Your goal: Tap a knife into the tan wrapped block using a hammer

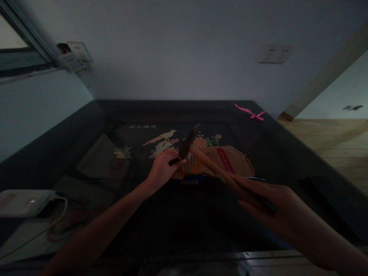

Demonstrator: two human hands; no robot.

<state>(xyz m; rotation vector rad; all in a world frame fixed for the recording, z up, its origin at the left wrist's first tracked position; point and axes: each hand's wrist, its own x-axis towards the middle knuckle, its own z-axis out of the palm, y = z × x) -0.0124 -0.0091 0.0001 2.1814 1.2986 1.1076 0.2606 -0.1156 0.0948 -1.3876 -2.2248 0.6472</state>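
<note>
A hammer (211, 165) with a pale wooden handle and a dark metal head is held slantwise over the table. My right hand (276, 207) is wrapped round the lower handle. Beside the hammer head, my left hand (165, 166) is closed, with thumb and fingertips together; something dark shows between them, too dim to make out. Under the hammer lies a brown dotted piece (238, 161), seemingly cardboard, with a red printed stripe. A small blue item (192, 180) lies at its near edge. The handle and left fingers cover part of the piece.
The dark glossy table (172, 111) has a bird-and-flower print. A pink ribbon (253, 115) lies at the back right. At the left is a white device (27, 203) with a cable. A dark flat object (330, 203) lies at the right. Wall sockets (276, 53) are behind.
</note>
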